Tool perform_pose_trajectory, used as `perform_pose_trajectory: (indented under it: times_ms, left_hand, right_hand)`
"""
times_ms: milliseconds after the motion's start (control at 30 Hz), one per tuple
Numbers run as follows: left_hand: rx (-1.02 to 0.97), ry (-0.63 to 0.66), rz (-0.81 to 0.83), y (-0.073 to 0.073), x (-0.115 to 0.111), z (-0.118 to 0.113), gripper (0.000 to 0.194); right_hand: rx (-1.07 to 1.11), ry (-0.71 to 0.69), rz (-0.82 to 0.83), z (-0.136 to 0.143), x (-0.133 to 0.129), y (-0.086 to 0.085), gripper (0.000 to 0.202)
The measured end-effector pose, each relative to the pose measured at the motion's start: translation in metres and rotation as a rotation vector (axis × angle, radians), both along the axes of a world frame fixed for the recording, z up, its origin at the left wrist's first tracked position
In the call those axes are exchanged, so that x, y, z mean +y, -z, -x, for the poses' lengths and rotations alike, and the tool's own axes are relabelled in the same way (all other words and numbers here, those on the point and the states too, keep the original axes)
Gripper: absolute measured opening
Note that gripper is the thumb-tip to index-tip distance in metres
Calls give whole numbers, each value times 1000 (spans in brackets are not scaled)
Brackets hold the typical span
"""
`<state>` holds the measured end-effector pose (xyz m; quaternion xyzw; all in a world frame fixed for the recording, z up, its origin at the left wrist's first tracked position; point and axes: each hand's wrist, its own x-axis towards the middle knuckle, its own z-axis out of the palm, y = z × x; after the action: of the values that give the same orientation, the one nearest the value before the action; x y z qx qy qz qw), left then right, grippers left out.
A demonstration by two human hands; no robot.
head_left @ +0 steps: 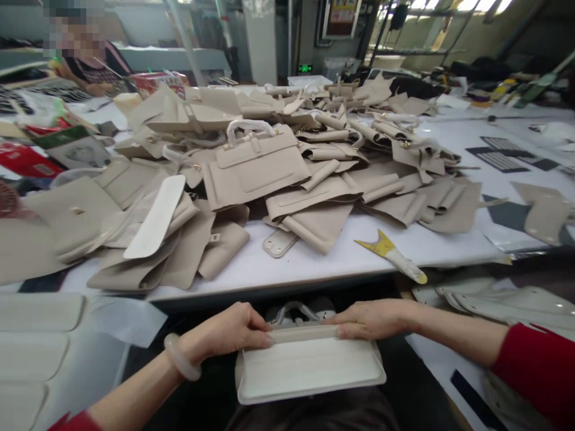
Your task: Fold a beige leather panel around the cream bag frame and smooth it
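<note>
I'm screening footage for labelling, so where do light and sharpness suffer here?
Head view: the bright strip-like windows at upper right glare white; head view: the flat, off-white, round-cornered panels at lower left look smeared; head view: the beige-and-white handled bag in the left hand and right hand stands out pale against the dark space below the white-topped worktable.

Red slvs (534, 372) both arms, thick pale bangle (181, 358) on L wrist (200, 347), dk clothing (314, 414) over lap.

Both forearms (453, 339) slanting inward now, left grip (245, 328) and right grip (363, 319) nearly level, each pinching firmly, thumbs (259, 340) in front pointing at each other, fingers mostly hidden behind!
</note>
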<state>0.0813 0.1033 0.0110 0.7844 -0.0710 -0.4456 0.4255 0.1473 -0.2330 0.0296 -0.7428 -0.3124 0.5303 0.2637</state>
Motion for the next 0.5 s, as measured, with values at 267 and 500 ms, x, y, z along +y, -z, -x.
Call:
perform_pose_trajectory:
  times_ms: [267, 500]
  left_hand:
    - [-65, 95, -97, -2, -16, -8, 36]
    - [-231, 73, -148, 3, -40, -6, 46]
  right_hand:
    - [-36, 9, 13, -3, 11, 3, 44]
    - [-227, -46, 84, 15, 36, 4, 46]
